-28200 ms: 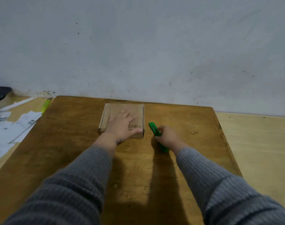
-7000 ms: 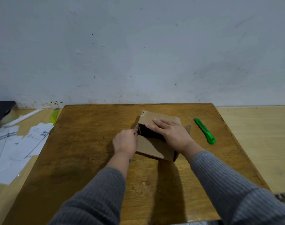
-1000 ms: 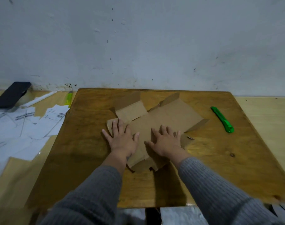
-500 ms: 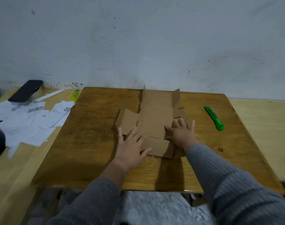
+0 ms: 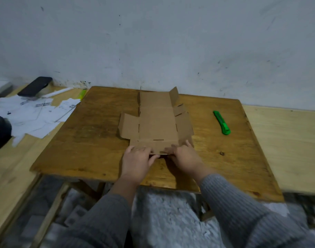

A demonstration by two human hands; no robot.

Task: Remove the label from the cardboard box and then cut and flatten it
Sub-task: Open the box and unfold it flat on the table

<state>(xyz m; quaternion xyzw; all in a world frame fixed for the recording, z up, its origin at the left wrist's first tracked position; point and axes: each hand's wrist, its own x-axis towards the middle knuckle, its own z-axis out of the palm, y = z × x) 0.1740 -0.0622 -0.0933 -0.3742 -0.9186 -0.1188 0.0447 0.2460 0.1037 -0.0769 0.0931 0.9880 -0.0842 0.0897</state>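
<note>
- Where the unfolded cardboard box (image 5: 157,125) lies opened out on the wooden table (image 5: 92,140), its near edge sits under the fingers of both hands, and the rest of the sheet stretches away from them toward the wall (image 5: 171,42).
- Left hand (image 5: 137,163): palm down at the near-left corner of the cardboard, fingers curled over the near flap and thumb at its edge; whether it pinches the flap or only presses on it I cannot tell.
- Right hand (image 5: 186,158): palm down at the near-right corner, fingers spread on top of the flap, pressing rather than closed around anything.
- Most panels lie flat; the far-right flap stands tilted up, and the left side flap lifts slightly off the table.
- Green utility knife (image 5: 221,125): on the table to the right of the cardboard, well apart from both hands and touching neither.
- White papers (image 5: 33,113) are scattered on the lighter surface to the left of the table, with 1 dark phone (image 5: 35,86) beyond them near the wall.
- Grey knitted sleeves (image 5: 242,212) cover both forearms.
</note>
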